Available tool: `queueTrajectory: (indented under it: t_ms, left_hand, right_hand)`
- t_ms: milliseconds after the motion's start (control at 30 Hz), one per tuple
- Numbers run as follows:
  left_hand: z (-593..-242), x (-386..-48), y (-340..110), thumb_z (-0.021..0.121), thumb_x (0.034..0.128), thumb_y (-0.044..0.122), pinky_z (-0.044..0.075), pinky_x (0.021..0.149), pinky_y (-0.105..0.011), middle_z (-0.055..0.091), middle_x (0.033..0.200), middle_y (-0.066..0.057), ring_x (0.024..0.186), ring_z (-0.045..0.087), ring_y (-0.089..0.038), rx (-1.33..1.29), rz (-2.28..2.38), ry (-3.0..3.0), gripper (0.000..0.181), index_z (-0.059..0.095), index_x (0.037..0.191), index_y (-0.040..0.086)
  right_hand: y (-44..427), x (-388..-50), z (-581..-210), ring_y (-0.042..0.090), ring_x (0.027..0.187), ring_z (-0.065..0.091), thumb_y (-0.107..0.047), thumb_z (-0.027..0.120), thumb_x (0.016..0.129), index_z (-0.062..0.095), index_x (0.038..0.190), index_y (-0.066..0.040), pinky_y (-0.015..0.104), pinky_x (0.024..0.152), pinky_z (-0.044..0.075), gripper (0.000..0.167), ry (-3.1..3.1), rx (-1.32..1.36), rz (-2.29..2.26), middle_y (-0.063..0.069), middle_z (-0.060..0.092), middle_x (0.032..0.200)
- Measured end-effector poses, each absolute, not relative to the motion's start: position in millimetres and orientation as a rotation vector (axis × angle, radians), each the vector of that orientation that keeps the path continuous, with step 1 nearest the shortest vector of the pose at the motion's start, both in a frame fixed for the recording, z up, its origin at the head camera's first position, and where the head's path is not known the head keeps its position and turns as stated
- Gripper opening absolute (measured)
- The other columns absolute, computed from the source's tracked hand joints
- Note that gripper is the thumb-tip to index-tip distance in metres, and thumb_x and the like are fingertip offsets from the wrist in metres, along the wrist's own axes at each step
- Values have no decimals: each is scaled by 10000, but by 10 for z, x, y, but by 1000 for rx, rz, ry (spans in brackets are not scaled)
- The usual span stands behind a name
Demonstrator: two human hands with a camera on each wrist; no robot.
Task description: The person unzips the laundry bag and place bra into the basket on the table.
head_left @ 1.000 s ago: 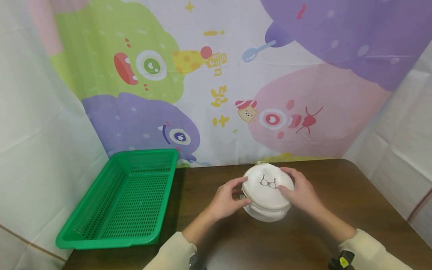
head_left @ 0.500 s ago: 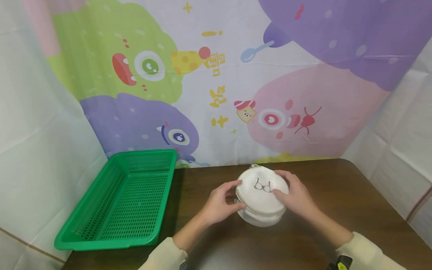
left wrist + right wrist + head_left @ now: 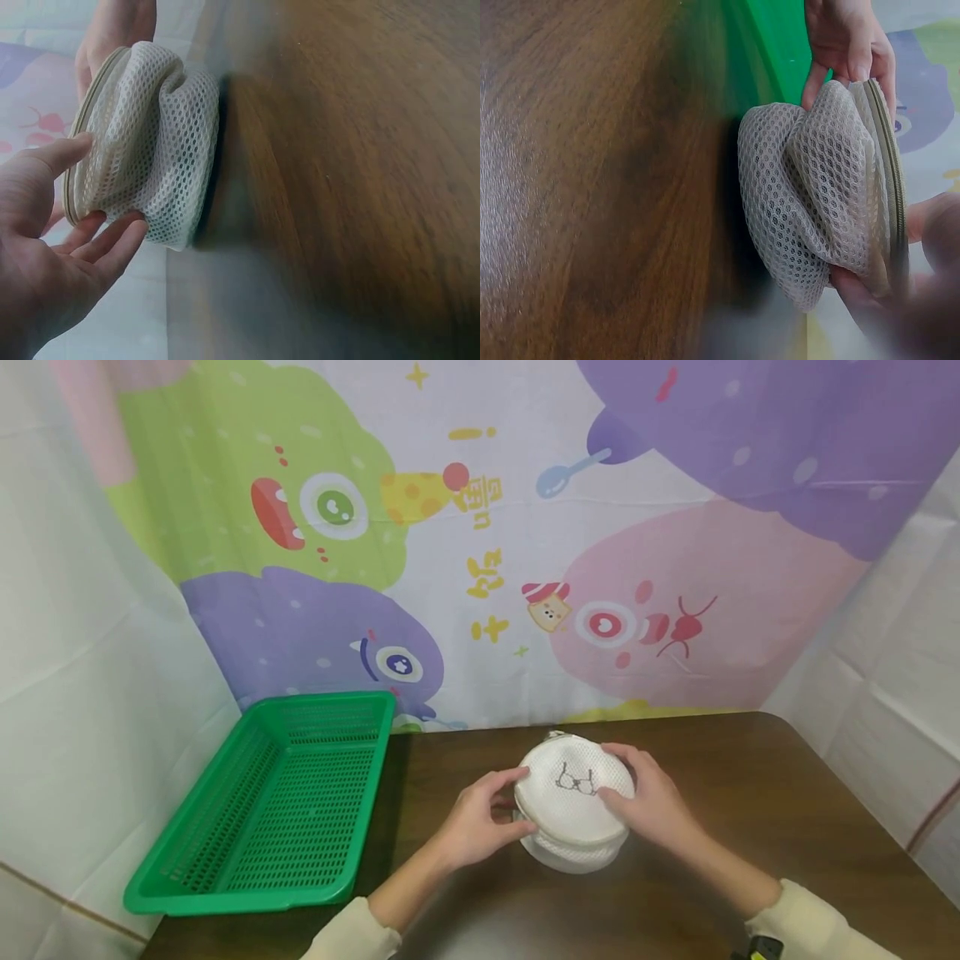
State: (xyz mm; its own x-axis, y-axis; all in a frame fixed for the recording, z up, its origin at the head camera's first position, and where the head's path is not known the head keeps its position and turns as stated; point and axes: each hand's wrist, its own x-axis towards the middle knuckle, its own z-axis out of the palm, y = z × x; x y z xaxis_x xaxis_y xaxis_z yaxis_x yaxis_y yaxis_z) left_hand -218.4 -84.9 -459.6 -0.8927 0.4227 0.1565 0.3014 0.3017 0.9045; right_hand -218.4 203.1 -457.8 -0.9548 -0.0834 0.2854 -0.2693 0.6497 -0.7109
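Shifted left and closer to the person over the past second, a round white mesh bag [image 3: 573,810] sits toward the near side of centre on a dark wooden table [image 3: 795,793], both hands travelling with it. The left hand [image 3: 480,822] pinches the bag's left edge, thumb on the rim and fingers below against the netting. Opposite, the right hand [image 3: 651,797] grips the right edge, thumb over the top and fingers around the side. A zipper [image 3: 895,165] runs along that rim, and the mesh wall beneath it sags in folds. Whether the base touches the wood all round is hard to tell. A line drawing [image 3: 576,782] marks the top.

To the left, a green basket [image 3: 300,818] lies well apart from the bag, its back end near the table's far edge; a band of wood separates basket and left hand. Beyond the bag, a narrower strip runs to the far edge, below a cartoon backdrop [image 3: 480,681]. Widest room lies to the right, where wood stretches from the right hand to the table's rounded far corner, beside white sheeting [image 3: 892,710].
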Motion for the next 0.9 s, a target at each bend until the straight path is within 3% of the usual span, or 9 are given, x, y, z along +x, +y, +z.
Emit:
queueTrajectory:
  t_ms: [533, 700, 800, 900]
  left_hand:
    - [-4597, -2130, -976, 908, 902, 11, 695, 982, -447, 660, 1400, -261, 1241, 779, -473, 679, 1613, 2480, 740, 603, 1575, -13]
    - [-4600, -2139, -1019, 908, 902, 19, 694, 974, -493, 660, 1422, -278, 1244, 779, -487, 738, 1559, 2492, 746, 599, 1581, 0]
    - [-4581, -2145, -1049, 871, 893, -12, 698, 947, -521, 663, 1447, -279, 1250, 778, -496, 779, 1519, 2512, 745, 599, 1586, 17]
    - [-4547, -2152, -1051, 807, 895, -32, 704, 922, -535, 678, 1477, -262, 1251, 780, -490, 767, 1510, 2562, 707, 615, 1572, 28]
  right_hand:
    - [1941, -2116, -4574, 375, 1213, 711, -139, 865, 925, 657, 1504, -67, 529, 1033, 571, 620, -2648, 297, 1212, 223, 715, 1363]
    - [1946, -2112, -4581, 382, 1216, 713, -136, 867, 922, 658, 1499, -53, 552, 1045, 573, 619, -2645, 303, 1202, 229, 717, 1359]
    - [1957, -2113, -4566, 380, 1219, 713, -147, 859, 930, 652, 1503, -43, 548, 1040, 569, 617, -2653, 294, 1186, 231, 721, 1348]
    - [1976, -2116, -4536, 356, 1129, 743, -146, 838, 952, 627, 1521, -31, 480, 956, 597, 617, -2667, 275, 1200, 238, 711, 1310]
